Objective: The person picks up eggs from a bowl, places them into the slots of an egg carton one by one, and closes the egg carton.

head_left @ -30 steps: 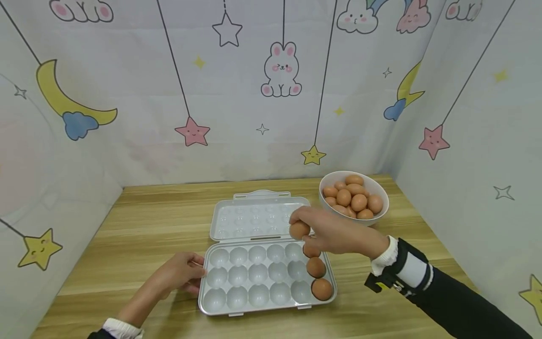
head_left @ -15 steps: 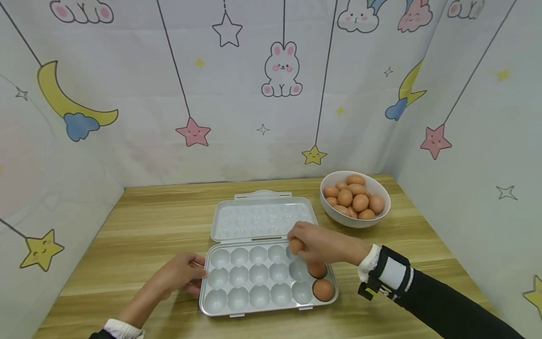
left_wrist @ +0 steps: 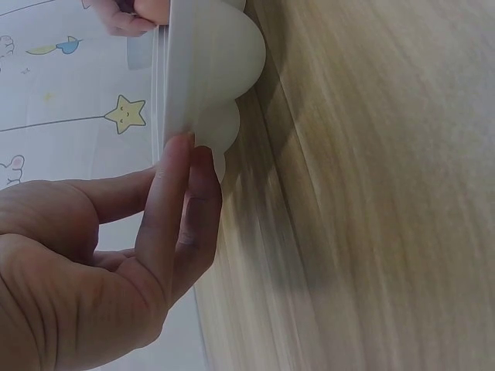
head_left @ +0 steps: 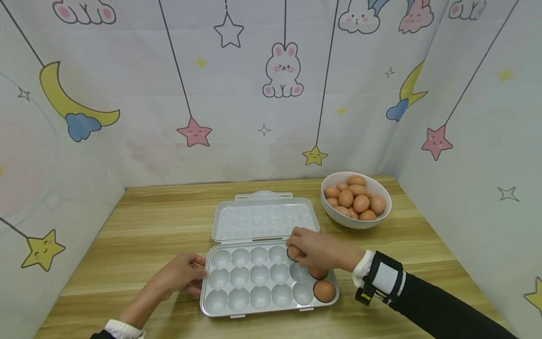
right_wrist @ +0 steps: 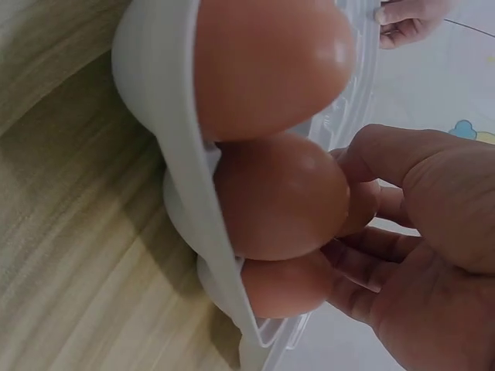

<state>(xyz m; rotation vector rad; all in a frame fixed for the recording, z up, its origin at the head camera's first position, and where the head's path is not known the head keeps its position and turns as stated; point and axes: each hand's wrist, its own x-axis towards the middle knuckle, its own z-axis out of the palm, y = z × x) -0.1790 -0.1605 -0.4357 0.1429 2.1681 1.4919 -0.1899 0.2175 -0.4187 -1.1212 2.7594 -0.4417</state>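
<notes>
My right hand pinches a brown egg low over the back row of the egg tray, at the second cup from the right. In the right wrist view that egg shows partly, behind the eggs of the right-hand column. Of that column, the front egg is in full sight in the head view; the middle egg is half covered by my hand. The rear egg appears only in the right wrist view. My left hand grips the tray's left rim with its fingertips.
Behind the tray its clear lid lies folded back flat. A white bowl heaped with brown eggs stands at the back right of the wooden table. A printed cloth rises along the back and sides.
My right hand has carried the egg down and slightly nearer, from above the lid's front edge to the back-row cup. My left hand stays on the tray's rim.
</notes>
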